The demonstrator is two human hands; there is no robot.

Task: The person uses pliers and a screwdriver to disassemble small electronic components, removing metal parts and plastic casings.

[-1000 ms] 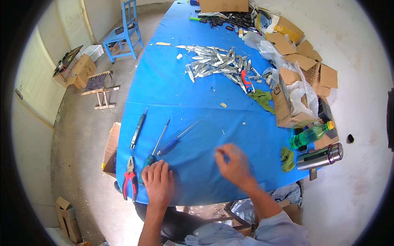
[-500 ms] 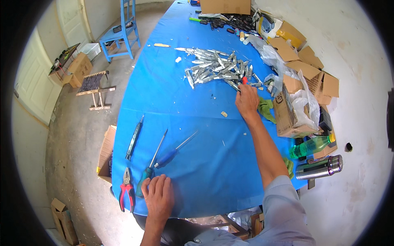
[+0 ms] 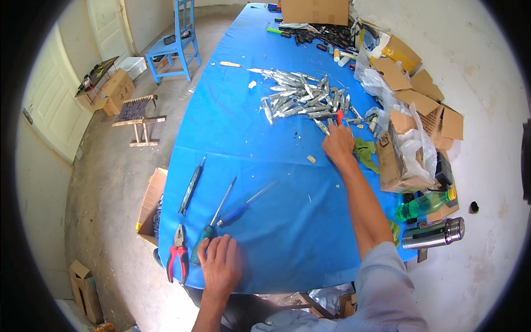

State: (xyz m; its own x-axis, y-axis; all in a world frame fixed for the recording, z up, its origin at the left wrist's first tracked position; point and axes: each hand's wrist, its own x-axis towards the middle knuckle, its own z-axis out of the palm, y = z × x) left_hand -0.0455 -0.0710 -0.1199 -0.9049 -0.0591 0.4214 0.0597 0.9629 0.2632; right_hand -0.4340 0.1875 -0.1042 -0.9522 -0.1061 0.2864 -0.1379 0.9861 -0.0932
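Read clock directions from the middle of the view, with 12 o'clock at its upper edge. The right hand [image 3: 339,145] is located between 2 and 3 o'clock, its forearm extended across the blue table covering [image 3: 282,243]. Its fingers are directed at the red tool [image 3: 339,116], which is located at 2 o'clock, at the near right margin of the pile of grey metal pieces [image 3: 304,94]; most of the tool is concealed by the hand. Whether the right-hand fingers are closed on it cannot be determined. The left hand [image 3: 222,266] is located near 7 o'clock, palm down on the covering, fingers loosely spread, grip released. Its thumb is just beside the handle of the teal screwdriver [image 3: 203,243]; contact cannot be confirmed. The pliers [image 3: 178,249], with red and black handles, lie between 7 and 8 o'clock, jaws pointing to 12. The blue screwdriver [image 3: 233,214] lies at 7 o'clock, shaft toward 2. The slim grey tool [image 3: 191,189] lies between 8 and 9 o'clock. The green cloth [image 3: 365,154] is at 3 o'clock, just beside the right hand and the cardboard box [image 3: 391,166]. The green bottle [image 3: 423,206] and the steel flask [image 3: 434,235] are positioned between 3 and 4 o'clock.
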